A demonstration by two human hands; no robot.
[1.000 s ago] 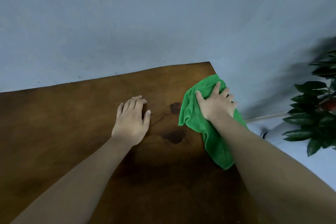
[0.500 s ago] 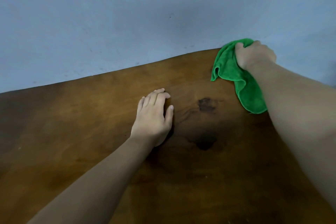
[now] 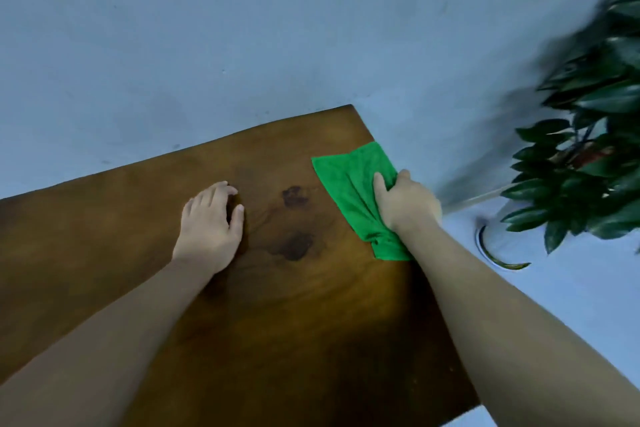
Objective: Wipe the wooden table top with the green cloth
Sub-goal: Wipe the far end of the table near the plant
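Note:
The wooden table top (image 3: pixel 298 322) is dark brown with two darker knots near its middle. A green cloth (image 3: pixel 349 180) lies spread along the table's right edge, close to the far right corner. My right hand (image 3: pixel 405 201) grips the cloth's right side, thumb on top and fingers curled around the cloth at the table's edge. My left hand (image 3: pixel 211 222) rests palm down on the wood, left of the knots, fingers together and holding nothing.
A pale blue wall runs behind the table's far edge. A leafy dark green plant (image 3: pixel 588 156) stands to the right, beyond the table's right edge. Below it on the light floor is a curved metal rim (image 3: pixel 491 253).
My right hand has pulled the cloth back from the far right corner toward me along the right edge. The cloth now lies flatter. My left hand has stayed in place.

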